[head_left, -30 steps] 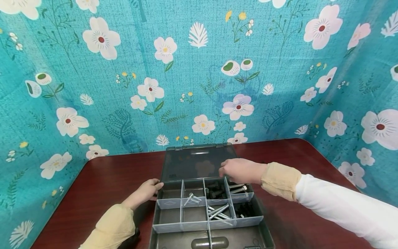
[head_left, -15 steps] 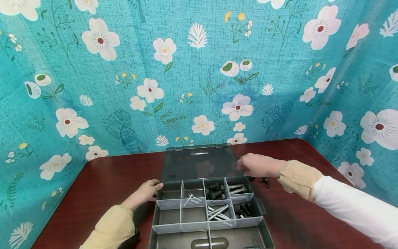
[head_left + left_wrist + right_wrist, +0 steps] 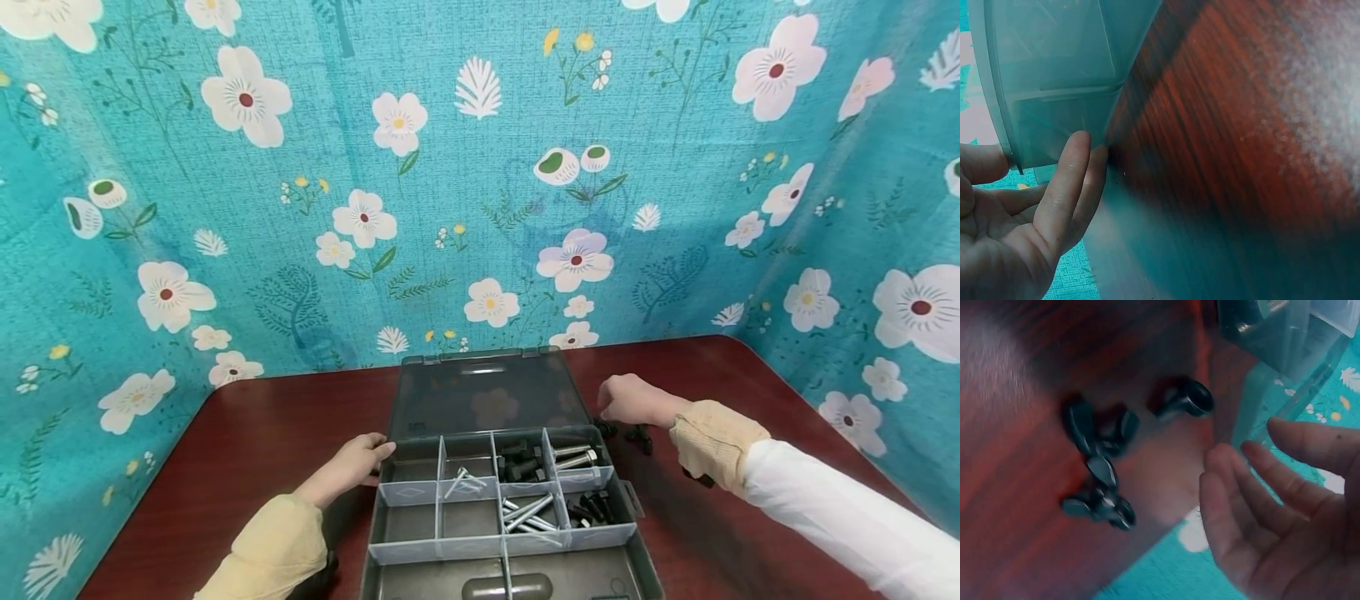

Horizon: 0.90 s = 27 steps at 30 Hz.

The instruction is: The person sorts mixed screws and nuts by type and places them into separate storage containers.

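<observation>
A grey plastic compartment box (image 3: 408,518) lies with its dark see-through lid (image 3: 465,392) folded back. My left hand (image 3: 352,462) holds its back left corner. In the left wrist view the thumb (image 3: 984,164) is at the rim and the fingers (image 3: 1063,194) lie along the outer wall. My right hand (image 3: 636,400) is above the table just right of the lid. Its fingers (image 3: 1229,500) are loosely bent, with nothing between them. Black wing-shaped fasteners (image 3: 1100,503) lie on the table beside it, and another black piece (image 3: 1194,399) sits closer to the box.
Silver bolts (image 3: 528,510), black bolts (image 3: 592,507) and small silver screws (image 3: 463,482) sit in separate compartments. More black bolts (image 3: 521,461) and larger silver bolts (image 3: 576,457) fill the back ones. A flowered cloth (image 3: 480,208) hangs behind the red-brown table (image 3: 300,417).
My right hand has moved right, from over the box's back right compartments to the table beside the lid, uncovering bolts and black fasteners. The left hand stays at the corner.
</observation>
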Available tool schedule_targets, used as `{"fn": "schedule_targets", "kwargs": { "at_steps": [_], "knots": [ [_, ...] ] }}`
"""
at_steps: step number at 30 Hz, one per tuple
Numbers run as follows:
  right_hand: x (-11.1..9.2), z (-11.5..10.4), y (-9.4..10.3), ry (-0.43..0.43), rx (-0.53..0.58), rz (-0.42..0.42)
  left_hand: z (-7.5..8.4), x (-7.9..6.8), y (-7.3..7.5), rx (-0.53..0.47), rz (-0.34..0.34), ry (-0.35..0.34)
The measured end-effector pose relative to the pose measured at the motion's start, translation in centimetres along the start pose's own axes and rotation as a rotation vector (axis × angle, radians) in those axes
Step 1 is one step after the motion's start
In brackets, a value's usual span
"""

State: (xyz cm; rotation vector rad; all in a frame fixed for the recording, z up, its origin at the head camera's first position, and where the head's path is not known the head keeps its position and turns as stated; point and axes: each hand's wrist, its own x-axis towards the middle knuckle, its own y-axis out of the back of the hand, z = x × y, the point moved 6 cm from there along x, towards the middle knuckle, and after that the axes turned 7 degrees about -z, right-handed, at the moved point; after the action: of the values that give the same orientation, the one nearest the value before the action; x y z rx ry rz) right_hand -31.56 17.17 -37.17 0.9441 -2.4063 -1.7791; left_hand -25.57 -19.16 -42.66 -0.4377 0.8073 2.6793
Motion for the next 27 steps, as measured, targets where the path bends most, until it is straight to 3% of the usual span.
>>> {"fn": "schedule_targets", "kwargs": {
  "at_steps": [10, 27],
  "knots": [
    [1.1, 2.0, -1.9, -0.135, 0.176, -0.034, -0.1, 0.1, 0.0, 0.002, 0.002, -0.001],
    [2.1, 2.9, -3.0, -0.114, 0.213, 0.087, -0.2, 0.2, 0.0, -0.007, -0.003, -0.019]
  ]
}}
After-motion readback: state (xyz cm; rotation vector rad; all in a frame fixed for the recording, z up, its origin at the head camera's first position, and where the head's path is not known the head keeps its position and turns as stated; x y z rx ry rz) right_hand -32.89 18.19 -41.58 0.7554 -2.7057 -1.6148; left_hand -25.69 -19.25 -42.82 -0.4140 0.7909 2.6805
